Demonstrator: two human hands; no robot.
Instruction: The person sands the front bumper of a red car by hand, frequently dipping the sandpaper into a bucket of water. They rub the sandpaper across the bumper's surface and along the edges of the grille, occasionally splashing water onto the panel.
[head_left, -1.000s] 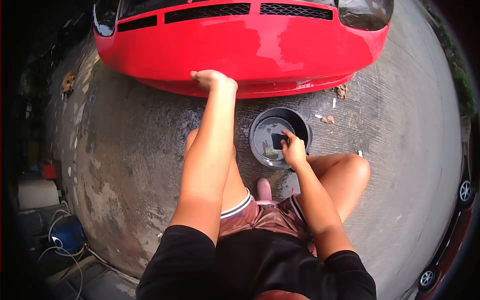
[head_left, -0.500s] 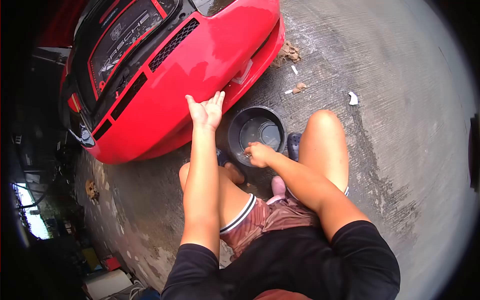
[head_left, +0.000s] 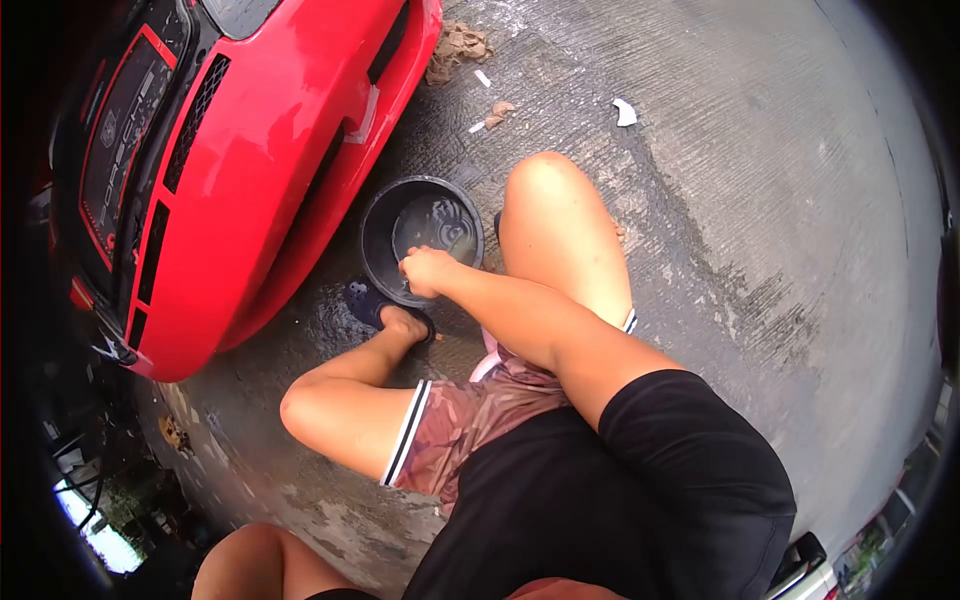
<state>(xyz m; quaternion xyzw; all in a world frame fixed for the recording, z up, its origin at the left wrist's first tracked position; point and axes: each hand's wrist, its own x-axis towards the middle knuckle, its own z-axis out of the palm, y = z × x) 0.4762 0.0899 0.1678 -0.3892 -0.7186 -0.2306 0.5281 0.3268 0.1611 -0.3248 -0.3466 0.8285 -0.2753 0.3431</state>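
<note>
Reaching over the black bucket (head_left: 372, 222) beside the red bumper (head_left: 250, 170), the right hand (head_left: 428, 270) sits at the rim, fingers curled together

A red car (head_left: 250, 150) with black grilles (head_left: 195, 120) stands on the wet concrete ground (head_left: 780, 200). A brown clump of leaves (head_left: 455, 42) lies near its bumper, with a white scrap (head_left: 624, 110) well apart. A dark clog (head_left: 362, 298) rests beside the car.
</note>
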